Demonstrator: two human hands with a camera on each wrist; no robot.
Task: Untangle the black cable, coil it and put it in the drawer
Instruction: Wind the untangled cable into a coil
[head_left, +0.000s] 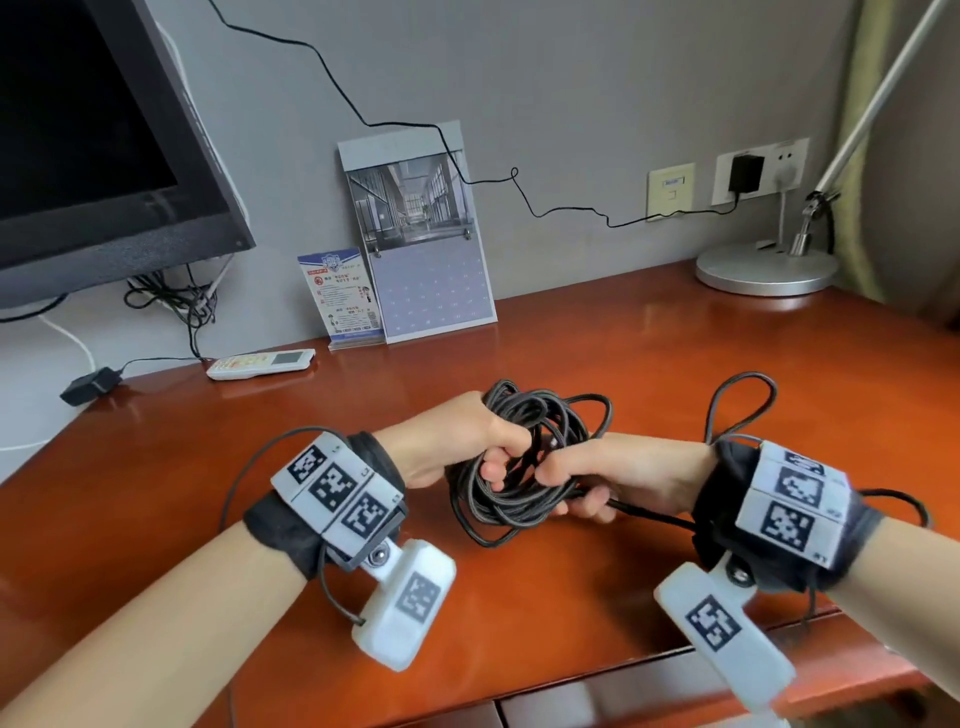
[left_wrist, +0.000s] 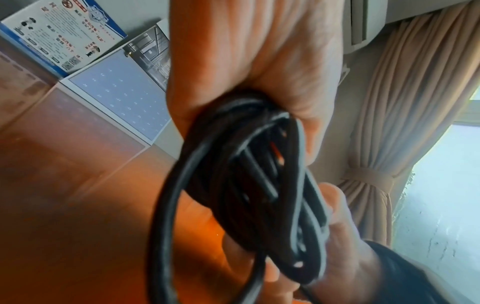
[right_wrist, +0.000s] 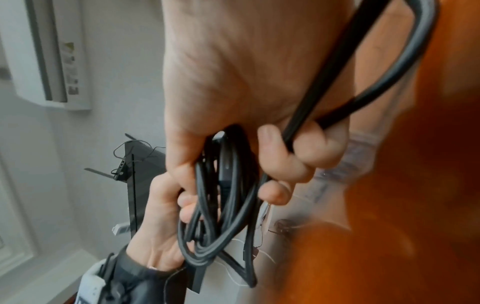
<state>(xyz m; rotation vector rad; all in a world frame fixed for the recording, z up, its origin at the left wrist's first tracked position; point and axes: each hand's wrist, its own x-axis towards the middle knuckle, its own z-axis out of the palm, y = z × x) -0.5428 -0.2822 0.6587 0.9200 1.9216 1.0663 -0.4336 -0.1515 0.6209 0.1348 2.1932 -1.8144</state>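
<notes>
Here we count two hands and one black cable (head_left: 519, 467); it is gathered in many loops, perhaps eight or more, though we cannot count them exactly because they overlap; the bundle hangs between the hands, just above the wooden desk (head_left: 675, 364), and its lowest loops reach close to the desk or touch it, we cannot tell which; the loops are not neat, some stand out at the top and one crosses the others; the surface is dark grey-black and matt.

The left hand (head_left: 467, 447) has its fingers curled through the middle of the bundle and grips it; in the left wrist view the cable (left_wrist: 233, 185) passes under the palm (left_wrist: 254, 61). The right hand (head_left: 623, 478) grasps the lower right side of the bundle with bent fingers; in the right wrist view one strand (right_wrist: 324, 82) runs between its fingers (right_wrist: 306, 148) and bends back beside the palm, while the loops (right_wrist: 223, 195) hang below.

On the desk we count one white remote control (head_left: 260, 364), one calendar (head_left: 431, 249) standing against the wall, one small blue card (head_left: 340, 296) in front of it, and one lamp base (head_left: 763, 270); one monitor (head_left: 93, 135) is at the left; one black adapter (head_left: 745, 174) is plugged in the wall socket; the front of one drawer (head_left: 597, 696) shows at the bottom edge.
</notes>
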